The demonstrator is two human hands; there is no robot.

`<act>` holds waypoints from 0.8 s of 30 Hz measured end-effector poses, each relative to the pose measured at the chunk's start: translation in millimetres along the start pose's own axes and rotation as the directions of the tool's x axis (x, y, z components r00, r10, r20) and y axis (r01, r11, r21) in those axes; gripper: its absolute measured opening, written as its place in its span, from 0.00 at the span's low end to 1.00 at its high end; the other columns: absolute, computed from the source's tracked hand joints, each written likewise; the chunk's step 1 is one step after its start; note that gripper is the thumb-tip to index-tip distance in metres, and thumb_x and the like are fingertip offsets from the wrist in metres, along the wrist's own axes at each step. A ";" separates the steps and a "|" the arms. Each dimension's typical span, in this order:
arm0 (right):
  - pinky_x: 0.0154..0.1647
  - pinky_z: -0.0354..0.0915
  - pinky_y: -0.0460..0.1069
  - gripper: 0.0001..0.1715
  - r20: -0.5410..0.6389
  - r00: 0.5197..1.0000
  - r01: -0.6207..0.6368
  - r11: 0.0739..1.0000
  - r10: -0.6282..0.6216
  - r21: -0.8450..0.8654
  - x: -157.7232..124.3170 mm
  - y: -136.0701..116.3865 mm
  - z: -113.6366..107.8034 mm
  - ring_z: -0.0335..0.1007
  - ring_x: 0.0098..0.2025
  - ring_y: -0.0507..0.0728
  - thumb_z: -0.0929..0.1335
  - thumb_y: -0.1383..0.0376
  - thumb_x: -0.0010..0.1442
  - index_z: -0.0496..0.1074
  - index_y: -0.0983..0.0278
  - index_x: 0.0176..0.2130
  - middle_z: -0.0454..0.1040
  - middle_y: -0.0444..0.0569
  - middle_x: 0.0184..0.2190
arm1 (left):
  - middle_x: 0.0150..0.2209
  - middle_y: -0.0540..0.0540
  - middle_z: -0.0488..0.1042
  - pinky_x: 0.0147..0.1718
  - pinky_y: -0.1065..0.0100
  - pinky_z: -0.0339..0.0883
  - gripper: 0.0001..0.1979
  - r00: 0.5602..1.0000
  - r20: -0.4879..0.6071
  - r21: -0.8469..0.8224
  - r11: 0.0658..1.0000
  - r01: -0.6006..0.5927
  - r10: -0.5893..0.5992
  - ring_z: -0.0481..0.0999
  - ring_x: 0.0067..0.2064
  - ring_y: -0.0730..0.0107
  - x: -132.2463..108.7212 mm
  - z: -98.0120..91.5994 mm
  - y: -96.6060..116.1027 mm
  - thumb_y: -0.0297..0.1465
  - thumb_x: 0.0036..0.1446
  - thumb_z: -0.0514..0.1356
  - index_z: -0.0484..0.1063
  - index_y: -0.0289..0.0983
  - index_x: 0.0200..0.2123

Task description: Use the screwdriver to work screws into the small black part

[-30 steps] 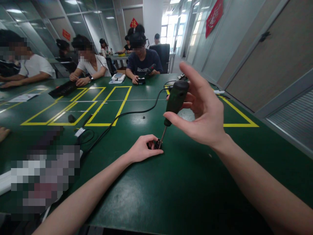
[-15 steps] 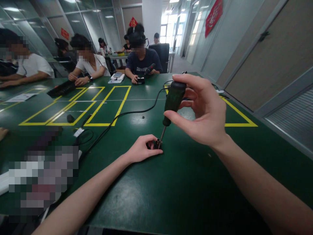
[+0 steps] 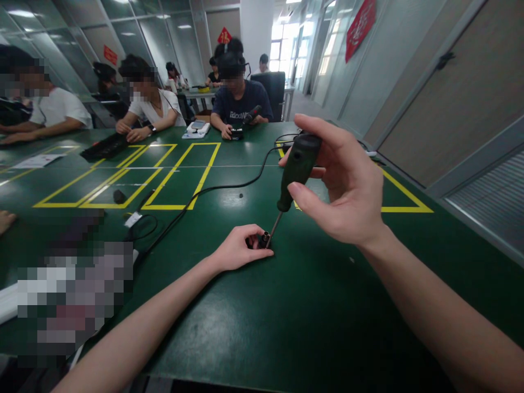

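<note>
My right hand (image 3: 344, 185) is closed round the dark green handle of a screwdriver (image 3: 295, 169), held tilted with its thin shaft pointing down-left. The tip rests on a small black part (image 3: 264, 239) on the green table (image 3: 286, 316). My left hand (image 3: 237, 250) lies on the table, thumb and fingers pinched round that small part, holding it against the surface. Most of the part is hidden by my fingers.
A black cable (image 3: 213, 191) runs across the table from the left toward the far right. Yellow tape rectangles (image 3: 180, 174) mark the tabletop. A small black object (image 3: 119, 196) lies at left. Several other people sit at the far side and left, working with their own tools.
My right hand's forefinger, stretched up a second ago, has curled over the handle's top. The screwdriver has leaned a little more to the right. My left hand has stayed put.
</note>
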State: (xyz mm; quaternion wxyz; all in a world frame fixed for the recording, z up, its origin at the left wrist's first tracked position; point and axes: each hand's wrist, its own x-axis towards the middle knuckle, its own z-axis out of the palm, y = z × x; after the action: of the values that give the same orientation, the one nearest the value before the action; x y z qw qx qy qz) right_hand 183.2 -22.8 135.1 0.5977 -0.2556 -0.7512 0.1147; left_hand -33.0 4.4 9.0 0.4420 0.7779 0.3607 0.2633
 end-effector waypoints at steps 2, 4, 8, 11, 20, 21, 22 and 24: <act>0.42 0.82 0.57 0.41 0.028 1.000 -0.007 1.000 0.006 0.029 -0.7 -1.4 -0.9 0.82 0.55 0.65 0.75 0.66 0.60 0.70 0.41 0.67 0.78 0.45 0.61 | 0.31 0.51 0.75 0.35 0.67 0.68 0.16 1.000 -0.002 -0.011 1.000 -0.004 0.004 0.71 0.31 0.71 -0.1 0.1 0.3 0.40 0.56 0.76 0.81 0.35 0.41; 0.44 0.83 0.58 0.37 0.028 0.999 -0.018 1.000 0.017 0.019 -1.2 -2.4 -1.2 0.82 0.56 0.67 0.75 0.62 0.61 0.71 0.45 0.66 0.79 0.47 0.59 | 0.30 0.52 0.75 0.35 0.67 0.67 0.16 1.000 -0.007 -0.018 1.000 -0.011 0.011 0.71 0.31 0.71 -0.2 0.1 0.5 0.39 0.55 0.76 0.81 0.34 0.40; 0.43 0.83 0.57 0.34 -0.002 1.000 0.017 0.997 -0.017 -0.069 -0.7 -1.7 -0.1 0.81 0.52 0.65 0.77 0.62 0.60 0.74 0.47 0.63 0.79 0.48 0.57 | 0.30 0.52 0.74 0.35 0.68 0.67 0.16 1.000 -0.005 -0.018 1.000 -0.008 0.008 0.70 0.30 0.72 0.3 0.2 0.2 0.39 0.55 0.76 0.81 0.34 0.40; 0.42 0.82 0.56 0.36 -0.008 0.998 0.056 0.994 -0.057 -0.089 0.1 0.2 0.7 0.79 0.52 0.64 0.77 0.64 0.60 0.74 0.49 0.65 0.78 0.49 0.56 | 0.29 0.52 0.74 0.35 0.68 0.68 0.17 1.000 -0.005 -0.004 1.000 -0.004 0.004 0.71 0.31 0.71 0.8 0.5 -0.8 0.40 0.55 0.76 0.81 0.34 0.41; 0.46 0.82 0.54 0.39 -0.044 0.999 0.020 0.999 -0.021 -0.038 0.1 3.7 1.1 0.80 0.52 0.62 0.80 0.63 0.56 0.74 0.52 0.65 0.78 0.47 0.54 | 0.30 0.52 0.75 0.34 0.68 0.68 0.17 1.000 -0.008 -0.010 1.000 -0.010 0.010 0.71 0.31 0.72 0.5 0.6 -1.7 0.40 0.55 0.76 0.82 0.34 0.41; 0.46 0.82 0.55 0.38 -0.065 0.998 0.012 0.999 -0.015 -0.044 0.2 4.3 1.3 0.80 0.52 0.63 0.81 0.62 0.55 0.75 0.52 0.63 0.79 0.47 0.53 | 0.30 0.51 0.75 0.35 0.68 0.68 0.17 1.000 -0.009 -0.007 1.000 -0.009 0.009 0.71 0.31 0.72 0.4 0.5 -1.6 0.40 0.55 0.76 0.82 0.34 0.41; 0.46 0.83 0.55 0.38 -0.078 0.997 -0.002 0.999 -0.002 -0.044 0.4 4.8 1.5 0.80 0.52 0.63 0.81 0.62 0.55 0.76 0.51 0.63 0.79 0.46 0.53 | 0.30 0.51 0.75 0.35 0.68 0.68 0.17 1.000 -0.010 -0.005 1.000 -0.009 0.009 0.71 0.31 0.72 0.3 0.4 -1.5 0.40 0.55 0.76 0.82 0.34 0.41; 0.46 0.83 0.55 0.38 -0.085 0.996 -0.028 0.999 0.026 -0.032 0.8 5.6 1.6 0.81 0.52 0.63 0.81 0.63 0.56 0.76 0.51 0.63 0.79 0.46 0.53 | 0.31 0.51 0.76 0.35 0.68 0.69 0.17 1.000 -0.008 -0.002 1.000 -0.010 0.010 0.71 0.31 0.71 0.3 0.0 -1.4 0.40 0.55 0.76 0.82 0.34 0.41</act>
State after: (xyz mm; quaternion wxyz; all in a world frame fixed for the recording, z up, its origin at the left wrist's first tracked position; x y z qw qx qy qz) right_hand 183.0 -17.4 132.6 0.6229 -0.2801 -0.7236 0.0995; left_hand -33.3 5.2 7.8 0.4401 0.7781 0.3585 0.2690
